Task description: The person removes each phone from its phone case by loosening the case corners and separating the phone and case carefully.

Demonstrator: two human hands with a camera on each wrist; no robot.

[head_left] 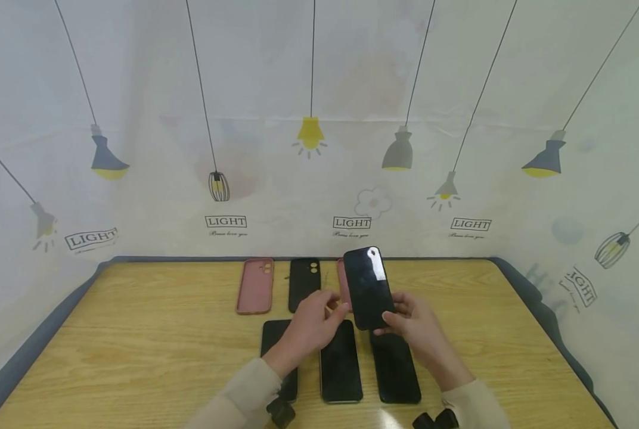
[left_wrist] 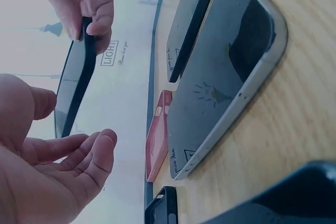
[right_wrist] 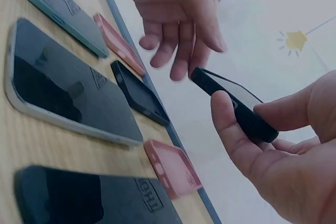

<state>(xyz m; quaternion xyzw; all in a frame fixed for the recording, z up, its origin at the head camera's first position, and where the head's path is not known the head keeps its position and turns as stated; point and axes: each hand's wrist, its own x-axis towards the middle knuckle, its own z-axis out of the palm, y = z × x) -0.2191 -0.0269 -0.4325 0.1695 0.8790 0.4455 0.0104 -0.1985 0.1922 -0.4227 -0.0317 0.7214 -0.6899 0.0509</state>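
My right hand [head_left: 421, 330] holds up a phone in a black case [head_left: 369, 292], thumb on the screen side and fingers behind its lower part. The screen is dark with a bright reflection near the top. My left hand [head_left: 310, 325] hovers at the phone's left edge; in the left wrist view its thumb and loosely bent fingers are spread around the near end without gripping it. Below the hands lie a left phone [head_left: 273, 335], partly hidden by the left forearm, a middle phone [head_left: 342, 366] with a pale frame and a right phone [head_left: 399, 372], all screen up.
Along the table's [head_left: 153, 333] far edge lie a pink phone case [head_left: 254, 287], a black phone case [head_left: 303, 280] and another pink phone case [right_wrist: 176, 169], mostly covered by the held phone in the head view. A white curtain [head_left: 266, 77] printed with lamps hangs behind.
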